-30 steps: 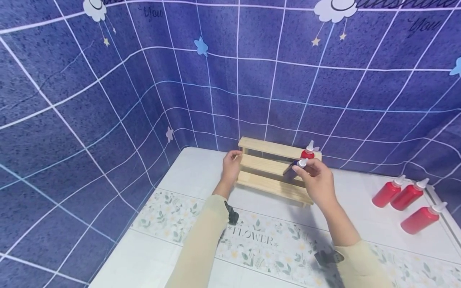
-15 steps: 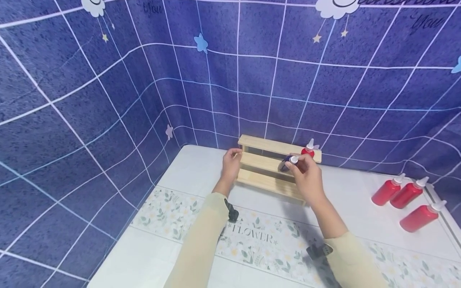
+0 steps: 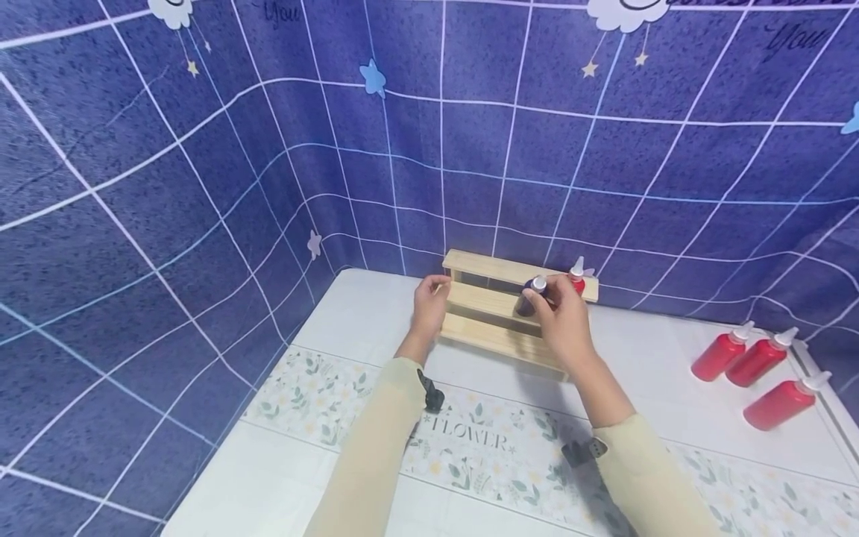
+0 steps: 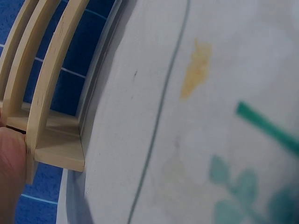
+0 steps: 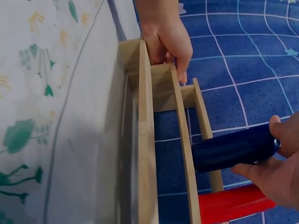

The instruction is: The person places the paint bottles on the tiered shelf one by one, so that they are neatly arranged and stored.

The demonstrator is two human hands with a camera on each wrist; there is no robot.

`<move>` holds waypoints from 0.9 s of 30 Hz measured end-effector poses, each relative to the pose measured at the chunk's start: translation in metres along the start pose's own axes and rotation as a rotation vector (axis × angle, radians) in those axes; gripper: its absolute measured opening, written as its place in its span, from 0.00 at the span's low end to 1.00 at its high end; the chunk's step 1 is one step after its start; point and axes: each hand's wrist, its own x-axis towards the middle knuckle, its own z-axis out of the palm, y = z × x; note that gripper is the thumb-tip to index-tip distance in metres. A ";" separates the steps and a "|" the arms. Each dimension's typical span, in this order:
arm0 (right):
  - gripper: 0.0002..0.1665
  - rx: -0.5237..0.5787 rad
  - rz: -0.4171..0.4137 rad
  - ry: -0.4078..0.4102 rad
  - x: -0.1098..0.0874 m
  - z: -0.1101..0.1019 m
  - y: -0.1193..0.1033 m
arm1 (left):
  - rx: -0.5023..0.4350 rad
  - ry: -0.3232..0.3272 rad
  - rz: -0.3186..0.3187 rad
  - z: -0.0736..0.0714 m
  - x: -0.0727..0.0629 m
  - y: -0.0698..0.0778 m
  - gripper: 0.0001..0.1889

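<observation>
A three-tier wooden rack point(image 3: 499, 339) stands against the blue curtain. My left hand point(image 3: 429, 307) grips its left end; in the left wrist view the thumb point(image 4: 11, 158) lies against the wood. My right hand point(image 3: 566, 322) holds a dark blue bottle point(image 3: 526, 301) by its upper part, below the white cap. The bottle is nearly upright, its base at the middle tier; whether it bears on the wood I cannot tell. Close beside it, toward the rack's right end, is a red bottle point(image 5: 233, 205), partly hidden by my right hand in the head view.
Three red bottles with white nozzle tips, one of them here point(image 3: 778, 404), are on the right side of the white table point(image 3: 315, 455). A floral band with the word FLOWER crosses the tabletop. The blue grid-patterned curtain point(image 3: 376, 186) rises behind and to the left.
My right hand has moved left along the rack with the dark blue bottle, which has gone from tilted to nearly upright. The left hand has stayed at the rack's end.
</observation>
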 end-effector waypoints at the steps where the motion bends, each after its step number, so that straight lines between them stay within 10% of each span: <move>1: 0.20 -0.011 -0.004 -0.007 0.001 0.000 -0.001 | 0.002 0.001 -0.001 0.000 0.000 0.000 0.09; 27: 0.34 -0.006 0.042 -0.043 0.019 0.020 0.013 | -0.002 0.015 0.015 0.002 0.001 0.000 0.09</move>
